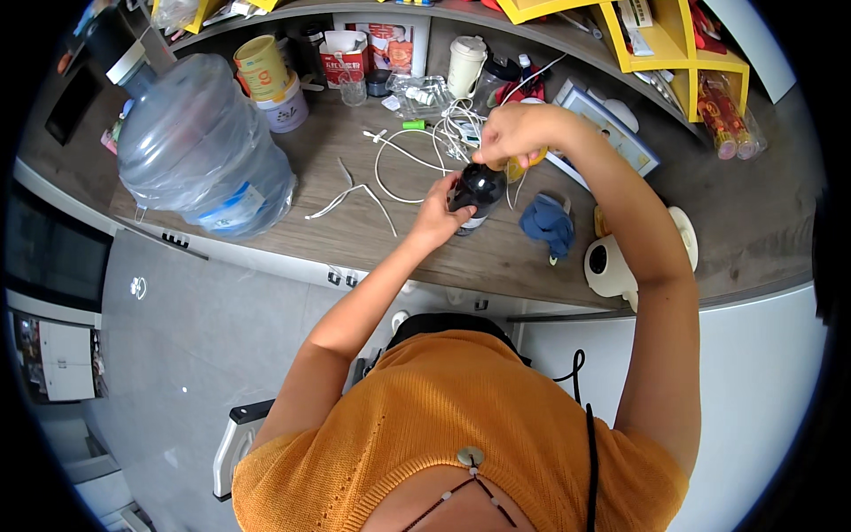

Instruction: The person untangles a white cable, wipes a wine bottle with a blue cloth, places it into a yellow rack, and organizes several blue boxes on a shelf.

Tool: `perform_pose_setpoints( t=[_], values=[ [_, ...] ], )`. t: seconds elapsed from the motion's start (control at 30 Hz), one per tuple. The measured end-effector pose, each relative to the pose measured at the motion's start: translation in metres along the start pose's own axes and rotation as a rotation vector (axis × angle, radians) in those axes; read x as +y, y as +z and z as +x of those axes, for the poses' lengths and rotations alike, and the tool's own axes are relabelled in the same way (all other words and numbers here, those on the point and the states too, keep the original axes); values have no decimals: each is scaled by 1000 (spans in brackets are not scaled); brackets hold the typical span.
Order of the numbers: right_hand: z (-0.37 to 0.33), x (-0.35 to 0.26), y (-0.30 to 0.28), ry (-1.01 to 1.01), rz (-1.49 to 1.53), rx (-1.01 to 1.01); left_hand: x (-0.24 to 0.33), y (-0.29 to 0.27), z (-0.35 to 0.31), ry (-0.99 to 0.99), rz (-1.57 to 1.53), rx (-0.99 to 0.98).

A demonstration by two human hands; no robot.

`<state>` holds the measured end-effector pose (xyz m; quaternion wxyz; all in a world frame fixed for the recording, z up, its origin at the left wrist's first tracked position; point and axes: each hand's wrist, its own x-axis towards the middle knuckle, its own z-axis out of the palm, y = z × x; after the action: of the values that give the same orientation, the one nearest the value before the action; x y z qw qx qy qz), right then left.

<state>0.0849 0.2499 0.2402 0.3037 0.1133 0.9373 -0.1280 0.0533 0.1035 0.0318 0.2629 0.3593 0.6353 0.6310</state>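
Observation:
A dark glass bottle [482, 188] stands upright or slightly tilted near the front of the wooden desk, a pale label low on its side. My left hand [438, 211] wraps round the bottle's body, thumb across the front. Above it, my right hand [514, 135] is closed at the bottle's neck, with the wrist bent over; the fingers hide the very top. Something yellow [529, 165] shows just under the right hand, but its kind is unclear. Right of the bottle lies a crumpled blue cloth [547, 224].
White cables [387, 168] tangle behind and left of the bottle. A large clear water jug [204, 151] stands at the left. A white cup [465, 66] and tins [261, 68] line the back. A cream appliance [612, 268] sits at the right, below yellow shelving [660, 44].

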Motion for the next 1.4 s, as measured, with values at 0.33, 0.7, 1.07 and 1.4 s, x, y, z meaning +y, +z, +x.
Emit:
perform_pose_setpoints(
  t=[0.33,0.7,1.07,1.4],
  values=[
    [-10,166,173,150,603,655,-1,-4,-1,0,23,-9],
    [35,146,248,492,14,683,34,-10,29,53,-27,-93],
    [-20,134,203,-58,613,1303,33,-1,30,118,-8,-100],
    [-39,44,98,-484,430,1420,29,2,29,43,-233,-94]
  ],
)
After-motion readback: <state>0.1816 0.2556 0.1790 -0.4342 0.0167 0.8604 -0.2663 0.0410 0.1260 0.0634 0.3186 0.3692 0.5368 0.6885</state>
